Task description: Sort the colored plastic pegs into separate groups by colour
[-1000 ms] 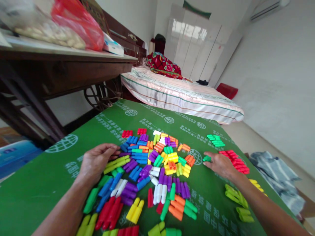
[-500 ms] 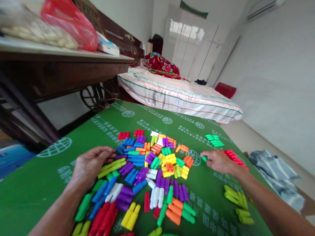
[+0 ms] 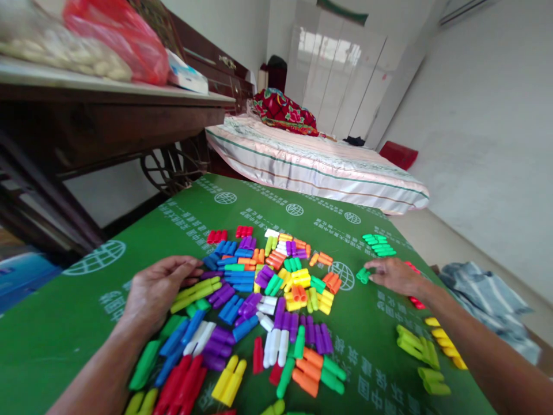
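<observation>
My left hand (image 3: 158,288) rests at the left side of a spread of colourful bullet-shaped plastic blocks, its fingertips pinched together. Whatever lies between those fingertips is hidden. Close below them is a long yellow-green block (image 3: 196,294), and blue blocks (image 3: 211,261) lie just beyond. On the right, my right hand (image 3: 395,276) pinches the edge of a green block (image 3: 363,275) at the board's surface. A group of green blocks (image 3: 379,245) lies a little farther back. Red blocks (image 3: 416,302) are partly covered by my right wrist.
Everything lies on a green printed board (image 3: 259,210). Yellow-green blocks (image 3: 417,346) and yellow blocks (image 3: 447,343) sit near my right forearm. A dark wooden table (image 3: 108,127) stands at left, a bed (image 3: 319,161) behind, and a striped cloth (image 3: 484,305) at right.
My right hand has shifted slightly right, and more of the green block at its fingertips shows. The yellow blocks beside my right forearm have come into view. My left hand stays in place.
</observation>
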A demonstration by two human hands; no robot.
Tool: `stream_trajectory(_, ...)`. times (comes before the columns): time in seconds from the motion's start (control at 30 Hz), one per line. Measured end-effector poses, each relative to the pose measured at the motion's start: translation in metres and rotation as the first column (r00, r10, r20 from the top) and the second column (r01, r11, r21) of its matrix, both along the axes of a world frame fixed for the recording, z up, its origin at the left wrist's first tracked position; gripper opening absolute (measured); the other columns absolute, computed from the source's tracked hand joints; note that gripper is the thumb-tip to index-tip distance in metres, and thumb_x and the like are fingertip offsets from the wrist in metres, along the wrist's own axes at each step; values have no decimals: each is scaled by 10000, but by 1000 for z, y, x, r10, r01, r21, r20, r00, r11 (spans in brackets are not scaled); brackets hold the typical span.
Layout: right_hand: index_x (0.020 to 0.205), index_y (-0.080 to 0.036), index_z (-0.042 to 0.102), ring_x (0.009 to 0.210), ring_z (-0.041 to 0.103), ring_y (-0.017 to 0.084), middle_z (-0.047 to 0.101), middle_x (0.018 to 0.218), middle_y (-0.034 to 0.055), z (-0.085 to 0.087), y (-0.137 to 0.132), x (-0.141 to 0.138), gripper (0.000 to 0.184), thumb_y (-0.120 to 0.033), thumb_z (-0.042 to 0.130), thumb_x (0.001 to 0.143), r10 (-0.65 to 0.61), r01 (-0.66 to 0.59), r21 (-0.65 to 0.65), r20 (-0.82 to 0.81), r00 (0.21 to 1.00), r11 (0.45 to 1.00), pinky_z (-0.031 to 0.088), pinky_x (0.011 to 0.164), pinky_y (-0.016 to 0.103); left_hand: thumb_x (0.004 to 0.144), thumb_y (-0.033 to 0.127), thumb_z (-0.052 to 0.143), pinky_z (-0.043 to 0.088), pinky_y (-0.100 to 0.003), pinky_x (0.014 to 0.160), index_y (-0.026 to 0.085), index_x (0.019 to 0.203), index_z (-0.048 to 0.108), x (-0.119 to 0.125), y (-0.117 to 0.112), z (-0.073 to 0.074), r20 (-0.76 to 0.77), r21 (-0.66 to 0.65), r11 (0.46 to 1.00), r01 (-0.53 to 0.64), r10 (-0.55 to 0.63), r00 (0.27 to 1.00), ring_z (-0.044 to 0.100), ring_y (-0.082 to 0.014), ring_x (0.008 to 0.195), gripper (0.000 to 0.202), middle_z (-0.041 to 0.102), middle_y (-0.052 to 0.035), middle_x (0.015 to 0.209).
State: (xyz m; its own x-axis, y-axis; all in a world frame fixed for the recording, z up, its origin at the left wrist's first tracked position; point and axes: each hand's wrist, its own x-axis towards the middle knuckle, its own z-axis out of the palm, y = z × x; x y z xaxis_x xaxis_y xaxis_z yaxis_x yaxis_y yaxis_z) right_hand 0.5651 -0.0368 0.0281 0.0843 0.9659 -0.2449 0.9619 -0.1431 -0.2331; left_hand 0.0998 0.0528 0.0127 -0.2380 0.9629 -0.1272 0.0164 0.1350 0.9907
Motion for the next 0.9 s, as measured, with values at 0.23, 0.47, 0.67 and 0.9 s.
stream_trajectory(0.23, 1195, -204, 627, 1107, 589, 225, 620, 1195, 104, 12, -1, -36, 451, -96, 530, 768, 284, -272, -84, 372, 884, 959, 445, 904, 305, 456, 374, 738, 515, -177, 596, 213, 702, 680, -1, 2, -1, -6, -25, 1000, -13, 13, 1000, 646, -132, 677, 300, 721, 17, 717)
stream_trajectory(0.47, 1108, -202, 647, 1051, 615, 228, 637, 1152, 91, 11, 19, -17, 328, -170, 576, 789, 270, -262, -77, 399, 876, 962, 457, 874, 300, 436, 384, 739, 513, -162, 571, 203, 700, 677, 0, 1, 2, -9, -23, 1000, -16, 16, 1000, 646, -126, 656, 326, 719, 9, 700)
stream_trajectory(0.67, 1152, -153, 645, 1103, 594, 244, 618, 1228, 142, 29, 54, 51, 358, -136, 593, 798, -11, 14, -2, 475, 880, 1000, 430, 879, 277, 438, 385, 758, 522, -171, 554, 190, 713, 680, -1, 1, 0, -22, -7, 1000, -23, 23, 1000, 650, -133, 670, 346, 727, -14, 747)
stream_trajectory(0.9, 989, -105, 693, 866, 653, 199, 704, 916, 125, 24, 86, 87, 277, 4, 606, 749, -113, 128, -3, 441, 890, 992, 422, 685, 236, 440, 408, 750, 511, -149, 550, 187, 733, 681, -1, 1, -3, -36, -31, 999, -36, 35, 999, 641, -115, 645, 373, 724, -6, 731)
